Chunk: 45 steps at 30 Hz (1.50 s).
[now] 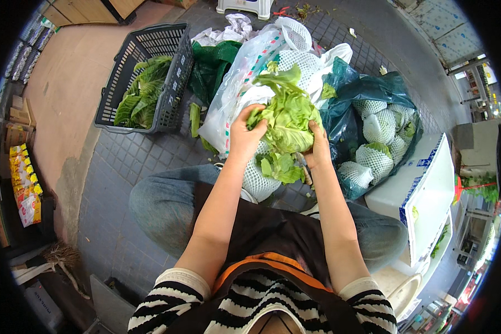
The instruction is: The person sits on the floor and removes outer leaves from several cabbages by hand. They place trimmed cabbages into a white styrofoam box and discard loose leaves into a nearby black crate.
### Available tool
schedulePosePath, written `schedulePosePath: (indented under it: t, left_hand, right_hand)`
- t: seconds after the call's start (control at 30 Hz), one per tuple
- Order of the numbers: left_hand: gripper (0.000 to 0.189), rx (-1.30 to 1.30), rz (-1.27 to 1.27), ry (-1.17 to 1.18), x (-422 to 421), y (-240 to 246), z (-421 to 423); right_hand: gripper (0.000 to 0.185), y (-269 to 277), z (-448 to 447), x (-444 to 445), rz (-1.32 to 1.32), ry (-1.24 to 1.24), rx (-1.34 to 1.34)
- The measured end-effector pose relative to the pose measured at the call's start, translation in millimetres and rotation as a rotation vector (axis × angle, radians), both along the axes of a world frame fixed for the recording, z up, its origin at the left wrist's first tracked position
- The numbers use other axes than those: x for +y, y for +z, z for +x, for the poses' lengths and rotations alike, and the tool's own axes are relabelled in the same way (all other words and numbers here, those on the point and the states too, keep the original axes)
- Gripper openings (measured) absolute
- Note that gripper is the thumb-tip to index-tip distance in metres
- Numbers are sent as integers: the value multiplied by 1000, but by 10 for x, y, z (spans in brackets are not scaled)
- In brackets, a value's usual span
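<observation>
Both hands are around a leafy green head [290,121], likely cabbage or lettuce, above a pile of bags. My left hand [248,131] grips its left side, thumb and fingers on the leaves. On the other side my right hand [317,144] supports it, thumb on top. A small knife [304,167] shows just beside my right palm; whether the fingers hold it cannot be told. Below the head lie loose leaves [282,167] and a white foam net sleeve [259,183]. At right, a dark green plastic bag [338,112] holds several net-wrapped heads [378,125].
A dark grey plastic basket [177,89] at left contains leafy heads [144,94]. Clear plastic bags [238,79] and empty net sleeves [296,33] lie ahead. A white foam box [392,188] stands by my right knee, a white stool [246,6] at the far edge, a broom [62,256] lower left.
</observation>
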<state>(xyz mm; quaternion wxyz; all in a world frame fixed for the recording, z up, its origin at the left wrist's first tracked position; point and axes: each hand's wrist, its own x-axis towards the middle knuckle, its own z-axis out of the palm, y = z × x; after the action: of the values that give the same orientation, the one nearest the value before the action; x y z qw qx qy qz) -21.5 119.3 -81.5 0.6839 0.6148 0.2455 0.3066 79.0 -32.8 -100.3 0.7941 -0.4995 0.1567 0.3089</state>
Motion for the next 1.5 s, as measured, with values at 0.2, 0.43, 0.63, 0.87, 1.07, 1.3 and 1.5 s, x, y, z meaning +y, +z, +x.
schedulePosePath:
  t: [0.2, 0.43, 0.63, 0.87, 1.07, 1.3, 1.5]
  left_hand:
    - [28, -134, -708, 81, 176, -202, -9]
    - [91, 107, -257, -121, 122, -134, 61]
    - [57, 43, -466, -170, -12, 3, 53]
    - [41, -217, -573, -162, -70, -432, -41]
    - [47, -312, -640, -172, -78, -733, -39]
    - [54, -312, -677, -171, -110, -623, -86]
    - [43, -327, -52, -436, 179, -166, 2]
  right_hand:
    - [49, -187, -233, -61, 311, -21, 279]
    - [54, -27, -208, -92, 181, 81, -67]
    - [76, 143, -299, -54, 28, 97, -577]
    - [79, 331, -227, -111, 42, 100, -599]
    - [78, 342, -146, -123, 85, 140, -574]
    - [86, 468, -207, -215, -29, 243, -757]
    - [114, 635, -235, -320, 235, 398, -199]
